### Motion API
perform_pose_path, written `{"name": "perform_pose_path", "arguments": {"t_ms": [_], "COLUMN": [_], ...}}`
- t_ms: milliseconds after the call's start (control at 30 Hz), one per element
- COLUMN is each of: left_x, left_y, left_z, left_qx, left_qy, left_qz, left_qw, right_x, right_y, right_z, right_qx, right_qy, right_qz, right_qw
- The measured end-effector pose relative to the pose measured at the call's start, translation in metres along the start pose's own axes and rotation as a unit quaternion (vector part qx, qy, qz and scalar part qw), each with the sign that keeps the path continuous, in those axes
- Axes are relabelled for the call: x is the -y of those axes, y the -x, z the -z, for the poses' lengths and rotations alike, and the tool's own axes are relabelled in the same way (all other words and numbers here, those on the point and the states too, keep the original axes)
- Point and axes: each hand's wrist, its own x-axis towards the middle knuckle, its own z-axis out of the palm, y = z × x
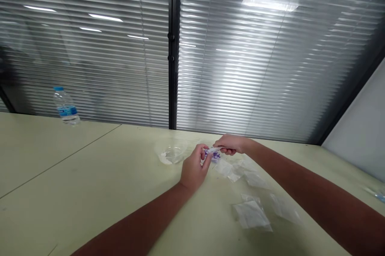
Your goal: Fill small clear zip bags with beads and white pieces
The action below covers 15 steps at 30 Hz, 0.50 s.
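Both my hands meet over the pale table [90, 192], pinching one small clear plastic bag with purple pieces inside [214, 153]. My left hand [194, 170] grips its left end with thumb and fingers. My right hand [231, 144] holds the right end from above. A clear plastic bowl [171, 152] sits just left of my hands.
Several small clear bags [252, 214] lie scattered on the table to the right of and below my hands. A water bottle with a blue cap [66, 106] stands at the far left by the blinds. A white wall [361, 132] rises at the right.
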Motion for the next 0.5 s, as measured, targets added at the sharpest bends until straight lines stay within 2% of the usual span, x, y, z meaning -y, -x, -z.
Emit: {"name": "perform_pose_path", "arguments": {"t_ms": [200, 500], "left_x": [0.004, 0.003], "left_y": [-0.006, -0.005], "left_z": [0.005, 0.005], "left_qx": [0.001, 0.025], "left_qy": [-0.020, -0.006], "left_qz": [-0.016, 0.002], "left_qw": [1.000, 1.000], "right_x": [-0.017, -0.038], "right_y": [0.011, -0.006], "right_z": [-0.015, -0.021], "right_qx": [-0.031, -0.086], "right_qy": [-0.112, -0.182], "right_qz": [0.029, 0.081], "right_qw": [0.993, 0.976]}}
